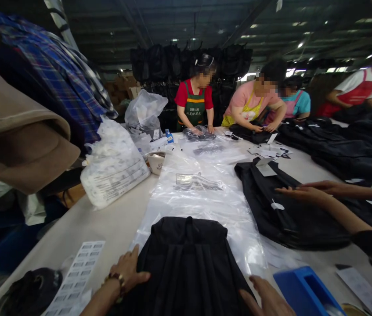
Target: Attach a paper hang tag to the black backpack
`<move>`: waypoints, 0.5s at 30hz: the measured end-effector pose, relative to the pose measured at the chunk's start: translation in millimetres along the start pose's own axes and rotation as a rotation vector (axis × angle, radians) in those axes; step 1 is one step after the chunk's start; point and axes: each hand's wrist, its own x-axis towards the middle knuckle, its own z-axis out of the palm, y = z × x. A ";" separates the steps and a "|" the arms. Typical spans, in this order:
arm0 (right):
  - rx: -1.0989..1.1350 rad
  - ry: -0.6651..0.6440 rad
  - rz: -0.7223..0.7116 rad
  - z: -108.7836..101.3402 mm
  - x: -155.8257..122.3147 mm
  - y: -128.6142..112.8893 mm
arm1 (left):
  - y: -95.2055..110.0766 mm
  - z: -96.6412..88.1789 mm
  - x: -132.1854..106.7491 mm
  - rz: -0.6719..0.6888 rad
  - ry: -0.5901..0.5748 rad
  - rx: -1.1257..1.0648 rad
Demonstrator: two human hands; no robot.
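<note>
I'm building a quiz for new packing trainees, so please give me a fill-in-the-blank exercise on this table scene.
The left hand and right hand both rest on a garment coloured ____.
Under it lie clear bags made of ____.
The sheet of labels lies beside the ____ hand.
The tray by the right hand is ____.
Missing words: black; plastic; left; blue.
</note>
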 end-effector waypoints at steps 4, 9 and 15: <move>0.018 0.141 -0.194 -3.4 66.1 -52.0 | 60.2 -11.3 49.7 0.250 0.256 0.172; -0.187 0.086 -0.291 42.9 126.7 -70.4 | 85.0 31.5 98.9 0.303 0.326 0.231; -0.111 0.022 -0.277 33.2 117.3 -78.8 | 73.1 49.3 109.3 0.300 0.316 0.257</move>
